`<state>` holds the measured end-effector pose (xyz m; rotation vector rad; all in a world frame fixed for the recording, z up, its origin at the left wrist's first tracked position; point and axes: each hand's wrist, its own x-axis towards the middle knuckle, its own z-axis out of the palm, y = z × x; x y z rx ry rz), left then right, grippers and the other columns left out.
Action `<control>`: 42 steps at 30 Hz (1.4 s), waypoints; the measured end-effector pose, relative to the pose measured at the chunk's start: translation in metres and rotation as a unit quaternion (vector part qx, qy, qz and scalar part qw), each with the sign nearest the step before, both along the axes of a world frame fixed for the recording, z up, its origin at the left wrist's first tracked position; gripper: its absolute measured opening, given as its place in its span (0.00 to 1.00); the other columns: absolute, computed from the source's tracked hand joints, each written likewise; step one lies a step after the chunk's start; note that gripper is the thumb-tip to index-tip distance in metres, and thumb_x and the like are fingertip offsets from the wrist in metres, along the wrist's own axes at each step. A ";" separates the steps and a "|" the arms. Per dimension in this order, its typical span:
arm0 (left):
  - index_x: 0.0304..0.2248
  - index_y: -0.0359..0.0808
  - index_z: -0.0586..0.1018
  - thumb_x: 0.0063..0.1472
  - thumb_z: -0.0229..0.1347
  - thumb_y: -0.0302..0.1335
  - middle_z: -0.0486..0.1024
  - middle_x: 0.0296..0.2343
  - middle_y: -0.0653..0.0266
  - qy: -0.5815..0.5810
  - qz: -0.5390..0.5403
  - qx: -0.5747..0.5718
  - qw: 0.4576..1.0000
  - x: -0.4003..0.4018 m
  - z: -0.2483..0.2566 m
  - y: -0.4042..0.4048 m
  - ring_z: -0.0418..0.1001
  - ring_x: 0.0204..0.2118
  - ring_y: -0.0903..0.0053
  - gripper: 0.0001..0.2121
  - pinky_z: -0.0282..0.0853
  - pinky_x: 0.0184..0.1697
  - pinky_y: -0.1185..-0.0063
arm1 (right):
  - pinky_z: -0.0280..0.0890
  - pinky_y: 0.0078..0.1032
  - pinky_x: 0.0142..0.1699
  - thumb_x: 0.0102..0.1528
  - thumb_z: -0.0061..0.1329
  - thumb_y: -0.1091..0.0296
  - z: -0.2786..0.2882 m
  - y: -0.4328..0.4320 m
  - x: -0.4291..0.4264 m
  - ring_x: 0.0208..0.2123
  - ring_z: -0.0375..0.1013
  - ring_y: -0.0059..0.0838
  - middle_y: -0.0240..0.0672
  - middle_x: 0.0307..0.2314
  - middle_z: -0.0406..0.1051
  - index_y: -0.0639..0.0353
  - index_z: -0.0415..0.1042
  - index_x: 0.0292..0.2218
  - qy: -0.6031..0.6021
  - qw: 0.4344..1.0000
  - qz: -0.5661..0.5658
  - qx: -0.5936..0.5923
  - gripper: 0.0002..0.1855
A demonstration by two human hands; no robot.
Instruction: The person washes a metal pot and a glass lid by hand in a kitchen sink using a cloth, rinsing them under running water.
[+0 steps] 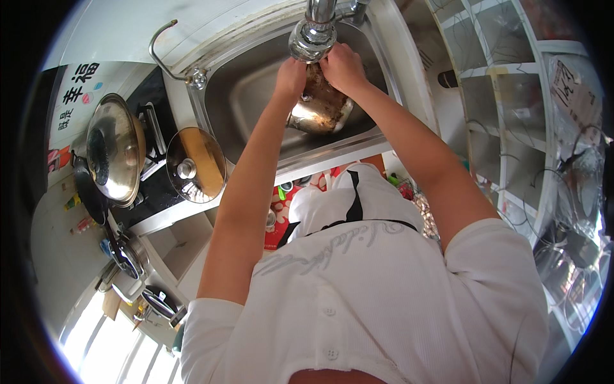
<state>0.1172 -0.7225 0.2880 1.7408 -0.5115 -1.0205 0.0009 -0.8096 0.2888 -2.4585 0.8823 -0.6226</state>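
A stained metal vessel (pixel 320 113), perhaps a pot or kettle, is tilted in the stainless-steel sink (pixel 249 91), its shiny surface marked with brown, burnt-looking patches. My left hand (pixel 291 79) grips its far end on the left side. On the right side, my right hand (pixel 344 68) holds the same end, fingers curled. The chrome faucet (pixel 312 38) hangs over that end and hides some of my fingertips and part of the vessel. Whether water is running cannot be told.
A small curved tap (pixel 165 53) rises at the sink's left corner. Left of it are a glass lid (pixel 184 169), a gas stove (pixel 153 125) and a large lidded wok (pixel 112 149). White open shelving (pixel 518 72) stands at the right.
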 end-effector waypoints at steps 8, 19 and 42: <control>0.31 0.31 0.72 0.62 0.42 0.43 0.68 0.21 0.47 -0.204 -0.027 0.035 0.978 -0.042 -0.003 0.082 0.64 0.25 0.54 0.20 0.63 0.32 0.72 | 0.62 0.37 0.35 0.45 0.52 0.68 0.005 -0.020 -0.009 0.33 0.69 0.38 0.32 0.26 0.69 0.53 0.63 0.33 -0.015 0.999 -0.039 0.005 0.13; 0.29 0.32 0.75 0.60 0.40 0.48 0.72 0.25 0.45 -0.216 -0.015 0.146 0.965 -0.039 0.017 0.030 0.69 0.32 0.50 0.25 0.63 0.35 0.66 | 0.62 0.39 0.37 0.44 0.53 0.69 -0.010 -0.031 -0.034 0.33 0.68 0.44 0.40 0.27 0.69 0.55 0.63 0.35 -0.086 0.994 -0.067 0.027 0.16; 0.43 0.34 0.70 0.62 0.44 0.42 0.71 0.41 0.61 0.391 0.290 -0.145 0.861 0.038 0.019 0.103 0.71 0.41 0.69 0.19 0.68 0.45 0.68 | 0.58 0.32 0.49 0.55 0.42 0.54 -0.010 0.022 -0.072 0.46 0.64 0.44 0.49 0.44 0.64 0.66 0.62 0.48 -0.078 0.958 -0.038 0.275 0.26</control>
